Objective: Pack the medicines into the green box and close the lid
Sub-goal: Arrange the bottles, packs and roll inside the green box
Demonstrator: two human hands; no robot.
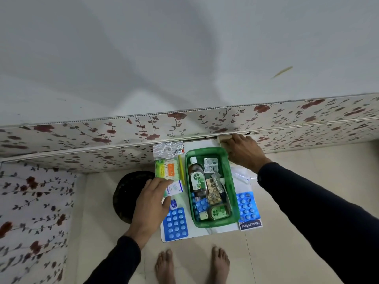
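The open green box point(235, 210) stands on a small white table point(205, 232). Inside it lie a Dettol bottle point(197, 179), silver and blue blister strips, a small jar and a green tin point(219, 212). My left hand point(151, 206) is to the left of the box, closed on a small white and green carton point(175, 187). My right hand point(244, 152) sits at the box's far right corner with curled fingers beside a beige item point(223, 138); whether it grips anything is hidden. No lid is visible.
Left of the box lie a blue blister pack point(175, 224), a cotton-bud pack point(167, 169), a foil strip point(167, 149) and a yellow stick point(181, 169). To its right are another blue blister pack point(246, 206) and a Hansaplast carton point(250, 224). A black round stool point(129, 195) stands left; a floral-papered wall is behind.
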